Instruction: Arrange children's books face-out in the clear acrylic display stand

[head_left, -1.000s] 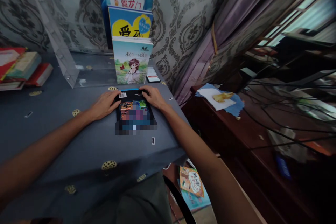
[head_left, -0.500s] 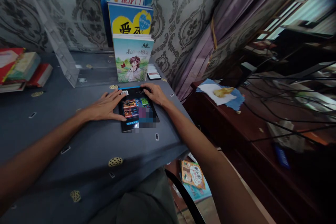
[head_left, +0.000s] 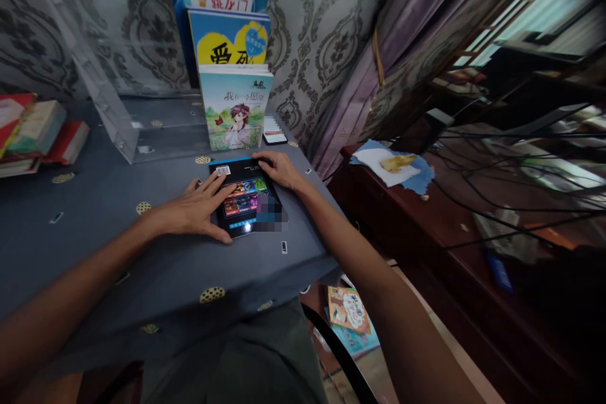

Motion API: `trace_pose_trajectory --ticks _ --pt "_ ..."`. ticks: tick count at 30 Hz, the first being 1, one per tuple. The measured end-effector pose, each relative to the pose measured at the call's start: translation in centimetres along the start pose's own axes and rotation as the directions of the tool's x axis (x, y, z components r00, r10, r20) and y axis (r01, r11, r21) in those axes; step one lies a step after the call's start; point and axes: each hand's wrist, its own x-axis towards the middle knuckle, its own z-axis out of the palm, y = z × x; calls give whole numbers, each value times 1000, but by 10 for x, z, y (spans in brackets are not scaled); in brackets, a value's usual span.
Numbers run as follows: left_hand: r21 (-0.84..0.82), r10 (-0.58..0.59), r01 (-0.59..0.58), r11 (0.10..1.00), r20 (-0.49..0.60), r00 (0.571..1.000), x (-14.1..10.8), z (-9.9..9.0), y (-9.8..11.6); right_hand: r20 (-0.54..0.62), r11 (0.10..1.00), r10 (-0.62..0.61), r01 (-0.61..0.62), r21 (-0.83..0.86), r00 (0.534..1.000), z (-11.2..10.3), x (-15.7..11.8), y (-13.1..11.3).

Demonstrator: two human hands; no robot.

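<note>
A black book (head_left: pixel 241 207) with a barcode and small coloured pictures on its upward cover lies flat on the cloth-covered table. My left hand (head_left: pixel 201 205) rests on its left side, fingers spread over the cover and thumb stretched toward the near left corner. At the far right corner, my right hand (head_left: pixel 278 169) touches the book, index finger along the top edge and thumb apart from it; its other fingers are partly hidden. Just behind the book stands a light green book (head_left: pixel 235 117) with a drawn figure on its cover.
A blue and yellow book (head_left: pixel 227 38) stands farther back in a clear plastic rack (head_left: pixel 101 76). A phone (head_left: pixel 274 131) lies beside the upright books. Stacked books (head_left: pixel 42 132) lie at left. Right of the table, a dark red desk (head_left: pixel 426 227) carries cables; books (head_left: pixel 348 312) lie below.
My left hand has shifted toward me along the book, its fingers reaching over the pictures and its thumb nearer the bottom corner. My right hand stays at the far right corner.
</note>
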Motion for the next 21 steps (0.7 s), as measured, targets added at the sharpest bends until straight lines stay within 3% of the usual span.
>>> trace_pose_trajectory --ticks 6,11,21 --pt "28 47 -46 999 -26 999 2 2 -3 -14 984 44 -41 171 999 -6 -2 -3" --pt "1 90 -90 996 -49 995 10 -9 -8 -61 944 134 -109 310 989 -5 0 1" --pt "-56 191 -200 978 -141 971 78 -18 -18 -42 916 221 -193 352 974 -8 -2 -9"
